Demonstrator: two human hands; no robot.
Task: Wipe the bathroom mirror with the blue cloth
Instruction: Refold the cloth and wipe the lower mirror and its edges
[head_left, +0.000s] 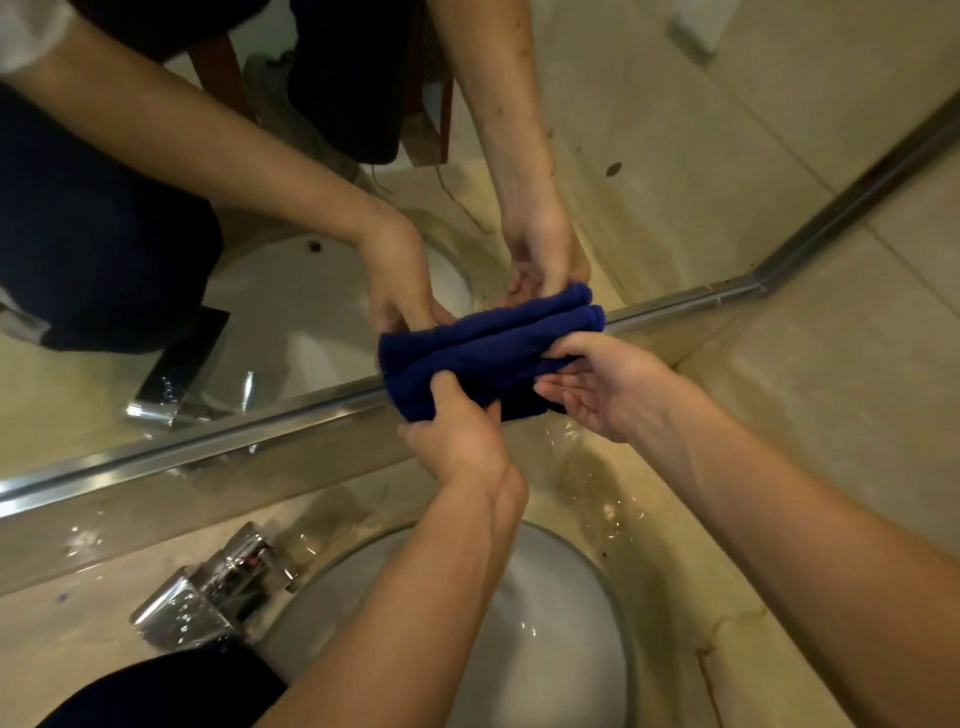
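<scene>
Head view: blue cloth (483, 358) soft, light, folded, floppy. Your left hand (457, 441) grip pinches lower edge; right hand (608, 384) half-open, thumb over cloth. Hold folded bulk, press flat on mirror (156, 249).

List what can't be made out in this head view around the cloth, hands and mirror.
- Blue cloth: the side pressed to the mirror is hidden by its own folds.
- Left hand: fingertips buried in the cloth.
- Right hand: whether its thumb pinches the cloth is unclear.
- Mirror: top and sides cut off by the frame edge; smears blurred.
- Faucet: spout tip lost in glare.
- Sink: drain hidden by the left forearm.
</scene>
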